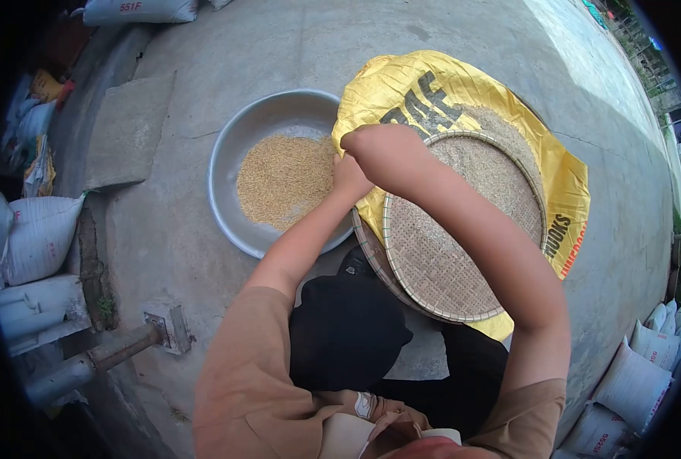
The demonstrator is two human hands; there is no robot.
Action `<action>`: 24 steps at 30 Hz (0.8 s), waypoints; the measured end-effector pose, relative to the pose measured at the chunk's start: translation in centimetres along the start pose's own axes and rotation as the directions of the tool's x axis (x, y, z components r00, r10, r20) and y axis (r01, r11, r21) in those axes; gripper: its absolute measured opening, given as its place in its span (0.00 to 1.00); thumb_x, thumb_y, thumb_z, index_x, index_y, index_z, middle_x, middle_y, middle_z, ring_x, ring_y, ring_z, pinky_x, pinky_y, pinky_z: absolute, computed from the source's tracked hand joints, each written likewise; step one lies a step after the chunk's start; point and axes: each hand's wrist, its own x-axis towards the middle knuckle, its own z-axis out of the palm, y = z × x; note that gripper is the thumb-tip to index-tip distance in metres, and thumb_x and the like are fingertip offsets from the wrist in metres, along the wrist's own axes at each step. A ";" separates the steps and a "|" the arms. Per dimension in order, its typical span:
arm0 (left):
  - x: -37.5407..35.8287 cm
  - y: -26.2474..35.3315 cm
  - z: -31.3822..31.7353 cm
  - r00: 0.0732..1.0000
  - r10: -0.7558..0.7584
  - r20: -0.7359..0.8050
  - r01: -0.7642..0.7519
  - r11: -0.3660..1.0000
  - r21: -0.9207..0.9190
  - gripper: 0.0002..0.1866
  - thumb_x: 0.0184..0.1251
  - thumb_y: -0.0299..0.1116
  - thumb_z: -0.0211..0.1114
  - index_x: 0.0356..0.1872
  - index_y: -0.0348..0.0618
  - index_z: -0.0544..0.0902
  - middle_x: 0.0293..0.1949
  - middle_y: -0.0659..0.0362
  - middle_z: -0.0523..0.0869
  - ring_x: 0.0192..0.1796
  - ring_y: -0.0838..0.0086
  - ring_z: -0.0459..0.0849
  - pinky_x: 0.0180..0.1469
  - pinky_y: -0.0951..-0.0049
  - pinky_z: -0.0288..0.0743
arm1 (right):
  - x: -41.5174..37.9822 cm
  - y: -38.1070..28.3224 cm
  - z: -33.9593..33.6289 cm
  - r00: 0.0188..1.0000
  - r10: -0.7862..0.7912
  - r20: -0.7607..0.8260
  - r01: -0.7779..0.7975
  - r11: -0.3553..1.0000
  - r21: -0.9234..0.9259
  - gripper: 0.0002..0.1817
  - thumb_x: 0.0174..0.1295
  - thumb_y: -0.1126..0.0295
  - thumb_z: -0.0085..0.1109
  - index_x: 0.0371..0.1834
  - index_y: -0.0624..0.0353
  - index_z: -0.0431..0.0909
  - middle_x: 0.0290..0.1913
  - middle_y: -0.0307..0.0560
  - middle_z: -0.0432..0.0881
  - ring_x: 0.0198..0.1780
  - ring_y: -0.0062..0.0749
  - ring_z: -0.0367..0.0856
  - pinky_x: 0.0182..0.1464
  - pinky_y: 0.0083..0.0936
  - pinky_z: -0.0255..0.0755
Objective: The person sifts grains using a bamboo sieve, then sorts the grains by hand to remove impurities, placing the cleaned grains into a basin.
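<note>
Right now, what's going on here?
A person has their left hand and right hand close together by the edge of a yellow sack, beside a metal basin holding golden grain. Their grip is unclear. To the right, a round woven tray carries paler loose material.

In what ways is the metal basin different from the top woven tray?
The metal basin is smooth and grey, while the top woven tray is tan with a lattice texture. The basin is deeper; the tray is shallow. The basin holds golden grain, the tray paler loose material. Both are round.
</note>
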 end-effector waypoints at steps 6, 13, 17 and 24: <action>0.0 -1.1 0.6 0.991 0.083 0.107 -0.116 0.927 0.357 0.16 0.56 0.39 0.63 0.45 0.48 0.81 0.62 0.63 0.74 0.75 0.62 0.50 0.58 0.38 0.61 | -9.1 -1.9 -7.6 0.971 0.232 0.062 -0.230 0.972 -0.038 0.09 0.57 0.65 0.60 0.38 0.56 0.79 0.29 0.51 0.82 0.34 0.44 0.82 0.37 0.39 0.74; -0.2 0.7 0.0 0.994 0.080 0.069 -0.101 0.911 0.400 0.23 0.58 0.42 0.63 0.55 0.50 0.75 0.67 0.59 0.65 0.74 0.60 0.49 0.66 0.34 0.48 | -11.0 -3.5 -7.0 0.986 -0.041 -0.160 0.026 0.996 -0.091 0.21 0.55 0.64 0.63 0.53 0.56 0.75 0.62 0.46 0.72 0.58 0.39 0.74 0.56 0.33 0.71; -3.3 1.7 -2.4 0.998 0.061 -0.017 -0.056 0.973 0.223 0.23 0.58 0.41 0.64 0.54 0.45 0.76 0.66 0.51 0.65 0.73 0.55 0.51 0.68 0.41 0.47 | -15.4 -7.1 -11.3 0.978 0.029 -0.208 -0.042 0.998 -0.055 0.15 0.56 0.66 0.60 0.47 0.55 0.74 0.33 0.41 0.79 0.34 0.36 0.81 0.37 0.30 0.74; -15.5 -4.8 -7.7 0.987 0.057 -0.150 -0.049 0.997 0.055 0.18 0.58 0.34 0.64 0.50 0.41 0.78 0.63 0.43 0.67 0.69 0.48 0.58 0.69 0.54 0.53 | -27.9 -18.0 -19.4 0.915 0.066 -0.397 -0.121 0.986 -0.114 0.15 0.51 0.70 0.65 0.41 0.50 0.72 0.27 0.42 0.74 0.26 0.32 0.73 0.26 0.32 0.60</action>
